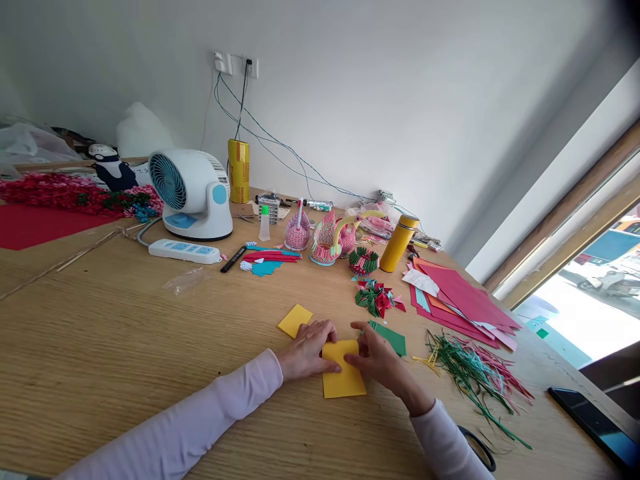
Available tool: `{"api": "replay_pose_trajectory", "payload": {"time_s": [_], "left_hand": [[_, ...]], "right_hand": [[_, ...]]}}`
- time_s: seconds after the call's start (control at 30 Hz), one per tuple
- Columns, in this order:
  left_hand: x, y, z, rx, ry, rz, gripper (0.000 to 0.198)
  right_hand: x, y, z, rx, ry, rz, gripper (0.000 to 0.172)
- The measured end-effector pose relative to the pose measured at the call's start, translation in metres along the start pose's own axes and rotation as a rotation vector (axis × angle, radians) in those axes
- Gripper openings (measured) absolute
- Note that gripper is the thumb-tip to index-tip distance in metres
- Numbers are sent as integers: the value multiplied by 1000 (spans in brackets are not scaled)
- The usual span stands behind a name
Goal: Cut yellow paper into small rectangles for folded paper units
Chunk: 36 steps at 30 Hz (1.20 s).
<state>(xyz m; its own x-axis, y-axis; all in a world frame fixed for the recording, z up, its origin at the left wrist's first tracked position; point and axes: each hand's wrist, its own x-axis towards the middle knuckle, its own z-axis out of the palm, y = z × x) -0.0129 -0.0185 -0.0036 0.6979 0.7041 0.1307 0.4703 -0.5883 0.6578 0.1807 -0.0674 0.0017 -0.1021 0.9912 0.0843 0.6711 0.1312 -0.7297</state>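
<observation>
A sheet of yellow paper [345,385] lies on the table in front of me, its far edge curled over toward me. My left hand [309,350] grips its left side, thumb on top and fingers bent behind the curl. On the right side, the thumb of my right hand [379,360] presses the sheet, with the fingers curved around the far corner. Just beyond my left hand is a small stack of yellow paper [295,320]. Green paper pieces [391,338] lie behind my right hand, partly covered by it.
Thin paper strips [473,367] lie to the right, near black scissor handles [477,448] and a phone [595,427]. Folded red and green pieces [377,298], paper swans [327,240], a yellow flask [399,243], red sheets [465,293], a fan [193,193] and a power strip [184,251] stand farther back.
</observation>
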Motion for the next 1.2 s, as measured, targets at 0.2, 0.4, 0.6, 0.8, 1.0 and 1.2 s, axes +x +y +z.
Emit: {"api": "replay_pose_trajectory", "payload": {"time_s": [0.2,0.4,0.6,0.8,1.0,1.2], "left_hand": [[-6,0,4,-394,331,-82,62],[-1,2,0,-660,250,-55,37],[-3,7,-4,-805,240,-35,35],[-5,7,-6,-861,189,-47,35],[-7,8,-9,-886,128,-97,40],[-6,5,-5,-862,108,-91,45]], "right_hand": [[3,-5,0,350,55,-47,66],[3,-17,-4,700,89,-1,43],[3,-16,2,716,77,-4,35],[-2,-24,4,828,73,-40,23],[-6,-27,3,935,20,-41,20],[-7,-29,9,915,-37,-9,31]]}}
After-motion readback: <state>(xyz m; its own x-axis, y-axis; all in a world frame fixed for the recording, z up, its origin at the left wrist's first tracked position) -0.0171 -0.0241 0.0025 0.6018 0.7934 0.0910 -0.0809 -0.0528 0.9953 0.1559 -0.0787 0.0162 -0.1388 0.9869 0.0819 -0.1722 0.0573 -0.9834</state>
